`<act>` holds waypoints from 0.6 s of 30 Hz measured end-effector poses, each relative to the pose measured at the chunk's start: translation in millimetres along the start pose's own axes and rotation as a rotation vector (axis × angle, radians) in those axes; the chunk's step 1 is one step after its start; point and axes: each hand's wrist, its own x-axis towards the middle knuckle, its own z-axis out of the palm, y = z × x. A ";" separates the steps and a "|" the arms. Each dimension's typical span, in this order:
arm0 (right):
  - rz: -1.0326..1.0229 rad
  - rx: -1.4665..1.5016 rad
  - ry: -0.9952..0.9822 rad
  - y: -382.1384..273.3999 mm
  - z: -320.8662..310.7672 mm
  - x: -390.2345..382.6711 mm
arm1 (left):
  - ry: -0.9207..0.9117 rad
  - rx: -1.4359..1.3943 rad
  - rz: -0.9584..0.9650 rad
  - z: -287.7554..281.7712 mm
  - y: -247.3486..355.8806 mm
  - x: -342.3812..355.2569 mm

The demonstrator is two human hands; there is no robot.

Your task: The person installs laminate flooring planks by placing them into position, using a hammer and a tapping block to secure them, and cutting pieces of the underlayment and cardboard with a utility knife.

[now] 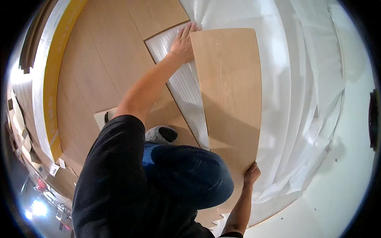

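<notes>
While my right fingers (pixel 253 169) grasp the loose plank (pixel 232 87) by its right edge, my left fingers (pixel 185 32) lie extended, ungripping, at its far-left corner; it's askew over white underlay (pixel 276 79), best squared to laid boards (pixel 99 47).

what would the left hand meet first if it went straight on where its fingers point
Most likely the end of the laid plank, near its corner, just ahead of the left hand; the white sheet lies right beside that line, and depth is unclear.

Plank (pixel 234 79) over the underlay (pixel 274 79), right of the floorboards (pixel 85 75).
</notes>
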 end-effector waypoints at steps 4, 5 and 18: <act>-0.021 -0.038 0.013 15.4 14.1 6.7 | -0.055 0.037 0.001 -15.4 4.9 1.0; -0.019 -0.050 0.012 19.7 16.8 8.7 | -0.078 0.070 0.004 -21.6 6.2 3.4; -0.104 -0.051 -0.118 -29.1 61.3 60.3 | -0.263 -1.378 -0.334 -51.4 -36.7 -124.1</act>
